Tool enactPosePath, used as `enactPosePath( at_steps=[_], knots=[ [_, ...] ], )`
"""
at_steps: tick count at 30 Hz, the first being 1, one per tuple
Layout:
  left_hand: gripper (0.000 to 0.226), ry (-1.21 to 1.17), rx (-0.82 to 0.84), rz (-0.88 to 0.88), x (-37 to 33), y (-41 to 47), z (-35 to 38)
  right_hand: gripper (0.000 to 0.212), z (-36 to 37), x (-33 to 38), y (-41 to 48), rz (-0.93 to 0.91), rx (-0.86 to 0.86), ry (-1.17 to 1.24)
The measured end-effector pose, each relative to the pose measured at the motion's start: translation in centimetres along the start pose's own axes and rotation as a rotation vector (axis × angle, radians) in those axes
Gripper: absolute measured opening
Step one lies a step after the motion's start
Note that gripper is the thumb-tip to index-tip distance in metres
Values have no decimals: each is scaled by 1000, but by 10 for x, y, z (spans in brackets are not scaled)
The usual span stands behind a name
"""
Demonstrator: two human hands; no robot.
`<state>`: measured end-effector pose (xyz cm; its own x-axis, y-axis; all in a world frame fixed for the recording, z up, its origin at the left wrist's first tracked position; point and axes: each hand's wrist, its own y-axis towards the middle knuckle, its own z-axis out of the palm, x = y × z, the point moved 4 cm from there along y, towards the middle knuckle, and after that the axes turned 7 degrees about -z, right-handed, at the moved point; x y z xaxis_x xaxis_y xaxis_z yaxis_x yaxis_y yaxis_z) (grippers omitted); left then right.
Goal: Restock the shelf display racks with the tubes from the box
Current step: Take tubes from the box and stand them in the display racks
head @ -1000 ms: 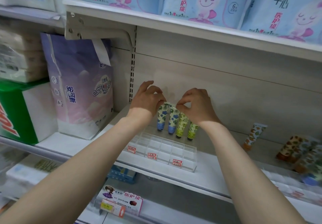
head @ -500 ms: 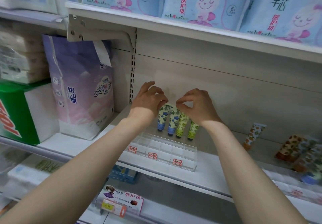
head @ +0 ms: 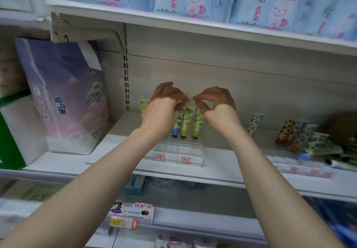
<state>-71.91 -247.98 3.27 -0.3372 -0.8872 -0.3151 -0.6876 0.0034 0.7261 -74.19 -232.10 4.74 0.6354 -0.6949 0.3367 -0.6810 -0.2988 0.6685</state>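
A clear acrylic display rack (head: 185, 152) with red price tags sits on the white shelf (head: 222, 170). Three tubes stand in its back row: a blue-flowered tube (head: 176, 125) and two green-patterned tubes (head: 186, 122) (head: 198, 123). A pale yellow tube (head: 144, 105) shows left of my left hand, mostly hidden behind it. My left hand (head: 164, 108) curls over the blue-flowered tube's top. My right hand (head: 216, 105) pinches the top of the right green tube. The front slots of the rack are empty.
An orange-patterned tube (head: 256, 122) leans on the back wall to the right. Further right lies a pile of loose tubes (head: 305, 139) by a blurred brown box (head: 343, 126). A purple bag (head: 65, 93) stands at left. The upper shelf (head: 173, 21) overhangs.
Both hands stay at the tube tops and have lifted slightly. A pale yellow tube now shows to the left of my left hand. The view has shifted slightly.
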Motion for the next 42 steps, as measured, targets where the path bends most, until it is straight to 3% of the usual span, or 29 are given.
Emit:
enactPosePath(
  at_steps=[13, 28, 36, 42],
  knots=[
    [12, -163, 43, 169, -95, -16, 25, 15, -82, -34, -73, 103, -121, -171],
    [12, -337, 99, 201, -273, -29, 108, 18, -216, -151, -158, 127, -171, -305],
    [11, -378, 122, 250, -369, -44, 168, 21, -285, -229, -208, 212, -128, -326],
    [16, -337, 245, 231, -399, -53, 213, 24, -300, -278, -227, 292, -23, -313]
  ],
)
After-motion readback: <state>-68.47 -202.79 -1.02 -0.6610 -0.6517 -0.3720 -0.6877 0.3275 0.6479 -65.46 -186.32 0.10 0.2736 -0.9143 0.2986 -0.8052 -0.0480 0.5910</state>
